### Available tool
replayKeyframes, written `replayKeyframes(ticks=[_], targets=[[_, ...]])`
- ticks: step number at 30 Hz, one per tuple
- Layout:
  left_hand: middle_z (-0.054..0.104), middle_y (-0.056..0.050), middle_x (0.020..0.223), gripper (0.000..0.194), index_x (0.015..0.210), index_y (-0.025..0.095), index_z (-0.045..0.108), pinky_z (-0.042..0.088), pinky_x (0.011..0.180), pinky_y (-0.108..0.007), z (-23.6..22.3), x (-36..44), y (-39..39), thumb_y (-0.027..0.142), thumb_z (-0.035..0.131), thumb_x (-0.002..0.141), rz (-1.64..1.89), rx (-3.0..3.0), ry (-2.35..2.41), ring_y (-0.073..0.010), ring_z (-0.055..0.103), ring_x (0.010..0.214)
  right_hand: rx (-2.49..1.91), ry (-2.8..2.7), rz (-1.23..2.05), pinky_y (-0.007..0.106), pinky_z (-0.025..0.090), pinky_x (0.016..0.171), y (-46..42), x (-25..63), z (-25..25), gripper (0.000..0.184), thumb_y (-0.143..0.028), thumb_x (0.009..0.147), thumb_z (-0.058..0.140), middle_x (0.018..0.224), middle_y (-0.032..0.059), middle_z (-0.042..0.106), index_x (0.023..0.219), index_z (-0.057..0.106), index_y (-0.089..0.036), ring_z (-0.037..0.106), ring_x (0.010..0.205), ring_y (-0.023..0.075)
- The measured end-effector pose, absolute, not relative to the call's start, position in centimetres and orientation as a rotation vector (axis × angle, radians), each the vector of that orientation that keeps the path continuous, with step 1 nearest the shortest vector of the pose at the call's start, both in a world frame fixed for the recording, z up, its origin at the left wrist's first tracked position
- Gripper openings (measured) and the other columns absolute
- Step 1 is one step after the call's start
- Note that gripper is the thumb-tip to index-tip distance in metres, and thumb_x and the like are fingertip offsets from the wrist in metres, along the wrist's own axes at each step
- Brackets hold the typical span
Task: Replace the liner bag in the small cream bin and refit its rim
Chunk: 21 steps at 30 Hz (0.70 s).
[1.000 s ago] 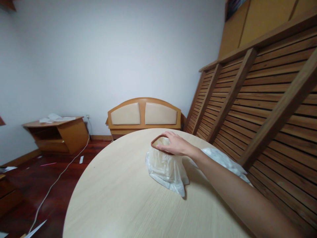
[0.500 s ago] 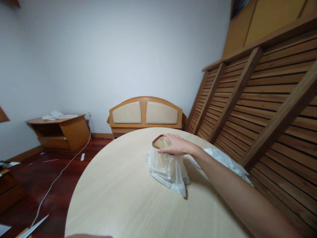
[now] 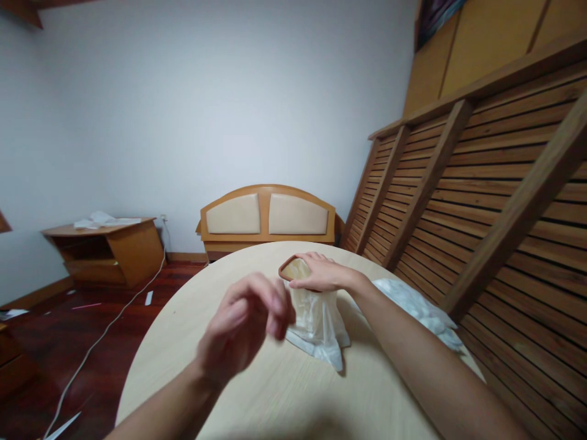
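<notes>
A small bin [image 3: 290,264] with a brown rounded-corner rim stands upright on the round table [image 3: 169,360]. A thin whitish plastic bag [image 3: 316,324] lines it and hangs down over its outside, spreading at the bottom. My right hand [image 3: 321,273] is closed over the bin's right rim, thumb on the near side and fingers across the far side. Nearer the camera, my left hand [image 3: 243,324] is raised just left of the bin, covering part of the bag. Its fingers are bent and smeared by motion; no held object shows.
Another crumpled white plastic bag [image 3: 415,308] lies at the table's right edge. A slatted wooden panel [image 3: 440,232] leans along the right side. Behind the table stands a padded headboard [image 3: 266,211]. A low cabinet [image 3: 105,250] and a white cable [image 3: 98,342] are on the left.
My left hand has risen from the bottom edge to beside the bin. My right hand keeps its hold on the rim. The view has shifted slightly.
</notes>
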<state>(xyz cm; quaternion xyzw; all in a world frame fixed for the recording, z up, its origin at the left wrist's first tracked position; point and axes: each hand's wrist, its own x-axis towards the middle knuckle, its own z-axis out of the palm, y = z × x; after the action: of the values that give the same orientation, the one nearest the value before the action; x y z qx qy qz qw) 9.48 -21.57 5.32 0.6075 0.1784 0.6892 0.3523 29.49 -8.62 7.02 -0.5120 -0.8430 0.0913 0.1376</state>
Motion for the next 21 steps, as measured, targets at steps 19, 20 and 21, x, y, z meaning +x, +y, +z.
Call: replayKeyframes(ticks=[19, 20, 21], targets=[[0.021, -0.019, 0.164, 0.137, 0.159, 0.03, -0.007, 0.02, 0.123, -0.059, -5.4, 8.0, -10.5, 0.058, 0.087, 0.064, 1.184, 1.869, 0.588, -0.0383, 0.026, 0.151, -0.848, -2.58, 0.496, 0.052, 0.03, 0.119, -11.4, 31.7, 7.1, 0.094, -0.055, 0.065, 0.084, 0.152, 0.013, 0.048, 0.147, 0.049, -0.024, 0.042, 0.142, 0.0339], [0.022, -0.018, 0.164, 0.133, 0.159, 0.029, -0.004, 0.02, 0.123, -0.058, -5.2, 8.2, -10.9, 0.057, 0.087, 0.065, 1.189, 1.875, 0.582, -0.0381, 0.026, 0.151, -0.858, -2.581, 0.502, 0.052, 0.03, 0.119, -11.7, 31.6, 7.1, 0.094, -0.057, 0.065, 0.084, 0.152, 0.0126, 0.048, 0.147, 0.049, -0.025, 0.041, 0.142, 0.034], [0.022, -0.017, 0.164, 0.13, 0.159, 0.029, -0.001, 0.019, 0.124, -0.057, -5.2, 8.3, -11.2, 0.057, 0.086, 0.067, 1.201, 1.882, 0.578, -0.0379, 0.025, 0.151, -0.869, -2.58, 0.503, 0.053, 0.03, 0.119, -12.0, 31.5, 7.1, 0.094, -0.058, 0.066, 0.083, 0.152, 0.0122, 0.048, 0.147, 0.049, -0.026, 0.041, 0.142, 0.0344]])
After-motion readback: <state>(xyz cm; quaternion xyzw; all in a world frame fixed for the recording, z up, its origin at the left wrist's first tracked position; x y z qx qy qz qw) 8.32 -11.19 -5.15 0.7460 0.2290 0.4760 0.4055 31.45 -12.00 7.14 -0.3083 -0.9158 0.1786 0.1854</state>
